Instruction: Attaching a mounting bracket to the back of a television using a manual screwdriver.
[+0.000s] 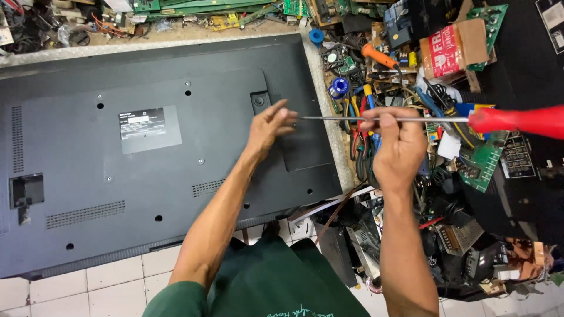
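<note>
A large flat-screen television (pixel 147 158) lies face down on the tiled floor (pixel 117 282), its dark back panel up. Several screw holes in the panel look empty; a few screws appear to remain, so removal seems partly done. Right of it lies a heap of circuit boards and tools (pixel 446 176). The left hand (pixel 271 124) rests fingertips on the panel's right side, grip loosely apart. The right hand (pixel 398 144) is clamped on the shaft of a long red-handled screwdriver (pixel 411 119), its tip at the left fingertips.
</note>
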